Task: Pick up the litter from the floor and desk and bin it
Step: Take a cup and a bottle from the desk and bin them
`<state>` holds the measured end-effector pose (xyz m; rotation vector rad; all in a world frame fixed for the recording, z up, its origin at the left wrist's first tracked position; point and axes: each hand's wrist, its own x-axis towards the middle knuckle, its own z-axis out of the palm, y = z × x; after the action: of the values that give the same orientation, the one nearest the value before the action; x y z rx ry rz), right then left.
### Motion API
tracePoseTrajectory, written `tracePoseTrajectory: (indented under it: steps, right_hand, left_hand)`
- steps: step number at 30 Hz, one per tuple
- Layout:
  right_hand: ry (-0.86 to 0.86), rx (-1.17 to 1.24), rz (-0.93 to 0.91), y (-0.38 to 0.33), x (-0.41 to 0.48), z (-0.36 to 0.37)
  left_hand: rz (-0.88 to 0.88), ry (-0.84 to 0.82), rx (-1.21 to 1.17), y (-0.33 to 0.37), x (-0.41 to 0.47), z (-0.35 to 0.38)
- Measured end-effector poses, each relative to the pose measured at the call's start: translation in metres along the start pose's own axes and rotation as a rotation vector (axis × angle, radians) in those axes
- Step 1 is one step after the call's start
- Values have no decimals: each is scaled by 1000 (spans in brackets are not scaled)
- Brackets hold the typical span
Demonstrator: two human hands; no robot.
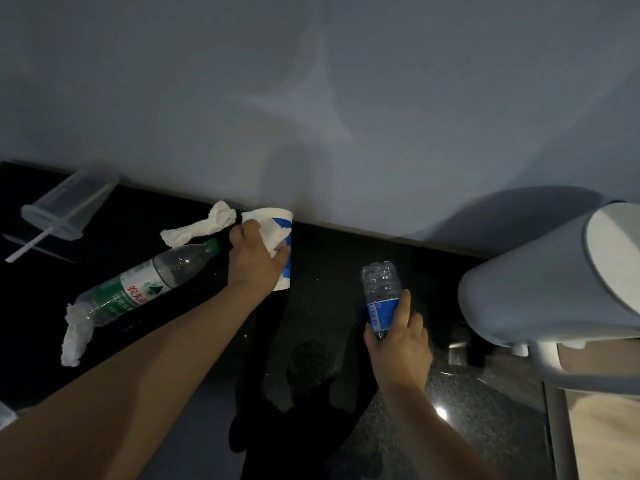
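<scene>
My left hand point(254, 259) grips a white and blue paper cup point(282, 220) together with a crumpled white tissue point(273, 233), close to the wall on the black desk point(329, 251). My right hand point(398, 344) holds a small clear bottle with a blue label point(379, 289), its base pointing up and away. Left of the cup a twisted white tissue point(201, 228) lies on the desk. A large clear bottle with a green label point(145, 289) lies on its side, and another crumpled tissue point(76, 332) sits at its base.
A clear plastic cup with a straw point(65, 209) lies tipped over at the far left of the desk. A grey chair headrest point(547, 282) juts in at the right. Dark speckled floor point(467, 420) shows below the desk edge.
</scene>
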<state>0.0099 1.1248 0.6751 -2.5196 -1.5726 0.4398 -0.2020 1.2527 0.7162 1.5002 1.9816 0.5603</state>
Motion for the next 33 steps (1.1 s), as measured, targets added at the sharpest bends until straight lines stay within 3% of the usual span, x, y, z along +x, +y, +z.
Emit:
tracePoseTrajectory:
  steps: [4,16,20,26,33]
  right_hand:
    - [-4,-2,2,0,1,-1]
    - [-52,37,15,2,6,-6]
    - [-136,254,69,6,11,-18]
    - [-121,663,82,-3,-6,-51]
    - [-15,872,11,-21,-44,-100]
  left_hand:
    - [-86,-88,7,-2,-2,3]
    - [-195,-127,-161,-18,-17,-4]
    - [-196,-128,-241,-20,-35,-8]
    - [-244,-112,-456,-6,-72,-20]
    - [-181,-115,-616,28,-117,-51]
